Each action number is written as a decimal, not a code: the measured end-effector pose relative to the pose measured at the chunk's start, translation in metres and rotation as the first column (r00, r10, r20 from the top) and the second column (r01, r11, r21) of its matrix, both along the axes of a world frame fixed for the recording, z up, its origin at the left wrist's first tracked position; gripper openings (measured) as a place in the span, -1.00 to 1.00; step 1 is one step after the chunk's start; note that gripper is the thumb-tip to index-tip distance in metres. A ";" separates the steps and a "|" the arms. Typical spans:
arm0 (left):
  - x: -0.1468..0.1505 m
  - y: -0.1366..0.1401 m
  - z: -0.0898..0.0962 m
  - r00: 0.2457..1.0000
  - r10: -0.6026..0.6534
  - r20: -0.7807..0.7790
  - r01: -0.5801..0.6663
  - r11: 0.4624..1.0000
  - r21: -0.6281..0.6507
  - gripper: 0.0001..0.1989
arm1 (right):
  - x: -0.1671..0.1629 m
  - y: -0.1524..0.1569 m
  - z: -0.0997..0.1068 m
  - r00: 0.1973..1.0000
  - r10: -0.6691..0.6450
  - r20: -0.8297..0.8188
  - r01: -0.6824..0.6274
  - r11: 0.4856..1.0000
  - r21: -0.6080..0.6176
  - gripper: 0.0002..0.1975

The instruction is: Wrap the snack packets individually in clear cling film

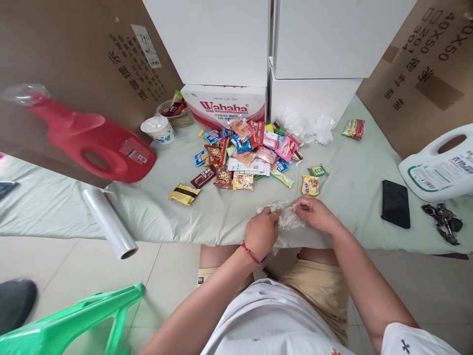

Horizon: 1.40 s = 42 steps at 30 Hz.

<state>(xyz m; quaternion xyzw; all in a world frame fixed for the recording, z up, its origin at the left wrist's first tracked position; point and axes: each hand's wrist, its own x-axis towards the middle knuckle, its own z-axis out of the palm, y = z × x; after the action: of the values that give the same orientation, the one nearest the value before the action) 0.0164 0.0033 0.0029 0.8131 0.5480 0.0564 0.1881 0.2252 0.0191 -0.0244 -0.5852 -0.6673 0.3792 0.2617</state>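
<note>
A crumpled clear plastic bag [290, 218] lies at the front edge of the cloth-covered table, between my two hands. My left hand [263, 228], with a red cord at the wrist, is closed on the bag's left side. From the right, my right hand [314, 213] pinches the bag's upper edge between thumb and fingers. Just beyond sits a loose heap of wrapped snacks [244, 157] in many colours. A yellow cookie packet [310, 185] and a small green packet [317, 170] lie nearest my right hand.
A red jug [99, 143], paper cup [158, 130] and plastic-film roll [111, 224] stand or lie left. Behind are a Wahaba-like printed carton [223, 107] and crumpled clear bags [306, 127]. Rightward lie a black phone [395, 204], keys [443, 223] and a white jug [443, 165].
</note>
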 end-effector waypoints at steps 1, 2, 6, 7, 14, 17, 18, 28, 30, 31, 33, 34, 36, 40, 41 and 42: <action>0.000 0.000 0.000 1.000 0.010 -0.005 -0.010 1.000 -0.003 -0.57 | -0.001 -0.002 -0.001 0.998 -0.054 -0.039 0.053 0.998 -0.026 -0.67; 0.000 0.000 0.000 1.000 0.020 -0.012 -0.020 1.000 -0.008 -0.58 | -0.002 -0.003 -0.002 0.994 -0.090 -0.059 0.086 0.994 -0.067 -0.65; 0.002 0.002 0.001 0.999 0.033 -0.014 -0.034 0.999 -0.025 -0.58 | -0.017 -0.009 -0.005 0.984 -0.153 -0.090 0.132 0.970 -0.204 -0.65; 0.003 0.002 0.001 0.999 0.035 -0.003 -0.035 0.999 -0.021 -0.56 | -0.025 -0.010 -0.005 0.973 -0.200 -0.111 0.178 0.966 -0.186 -0.66; -0.005 0.012 -0.006 0.978 0.094 0.186 -0.078 0.993 -0.089 -0.25 | -0.091 -0.010 0.005 0.968 -0.248 -0.048 0.251 0.965 0.073 -0.79; -0.028 0.019 -0.007 0.809 0.151 0.569 0.053 0.944 -0.326 -0.06 | -0.101 -0.016 0.001 0.972 -0.227 0.064 0.211 0.957 0.197 -0.81; -0.036 0.019 -0.007 0.716 0.230 0.659 0.098 0.902 -0.421 -0.04 | -0.103 -0.018 -0.001 0.972 -0.219 0.087 0.194 0.952 0.236 -0.81; -0.052 -0.017 -0.026 0.357 0.587 0.726 -0.487 0.781 -0.392 -0.61 | -0.147 -0.036 -0.001 0.969 -0.107 0.225 0.002 0.907 0.421 -0.76; -0.062 -0.021 -0.028 0.245 0.620 0.746 -0.471 0.748 -0.467 -0.60 | -0.150 -0.036 -0.005 0.980 -0.057 0.190 -0.033 0.897 0.441 -0.74; -0.070 -0.022 -0.028 0.186 0.629 0.755 -0.463 0.733 -0.498 -0.60 | -0.150 -0.036 -0.008 0.984 -0.039 0.173 -0.044 0.891 0.452 -0.72; -0.089 -0.021 -0.029 0.119 0.614 0.780 -0.512 0.711 -0.482 -0.60 | -0.150 -0.035 -0.015 0.986 -0.033 0.163 -0.049 0.880 0.472 -0.68; -0.098 -0.020 -0.030 0.133 0.604 0.786 -0.563 0.699 -0.442 -0.60 | -0.150 -0.035 -0.018 0.983 -0.041 0.178 -0.049 0.877 0.478 -0.67; -0.111 -0.016 -0.034 0.239 0.622 0.745 -0.611 0.693 -0.383 -0.63 | -0.154 -0.034 -0.021 0.970 -0.065 0.236 -0.060 0.871 0.487 -0.66; -0.112 -0.013 -0.044 0.349 0.691 0.633 -0.392 0.721 -0.572 -0.74 | -0.167 -0.039 -0.010 0.922 0.005 0.388 -0.202 0.861 0.467 -0.67; -0.109 -0.013 -0.047 0.336 0.694 0.637 -0.355 0.720 -0.597 -0.76 | -0.169 -0.041 -0.005 0.907 0.044 0.419 -0.250 0.856 0.452 -0.66; -0.107 -0.014 -0.049 0.327 0.695 0.640 -0.339 0.719 -0.607 -0.77 | -0.169 -0.045 -0.002 0.892 0.080 0.445 -0.295 0.850 0.437 -0.61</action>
<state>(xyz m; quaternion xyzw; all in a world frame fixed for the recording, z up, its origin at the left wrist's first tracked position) -0.0901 -0.0107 -0.0460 0.4044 0.6197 0.3944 0.5448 0.0567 -0.0255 -0.0262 -0.4953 -0.8365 0.0886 0.2169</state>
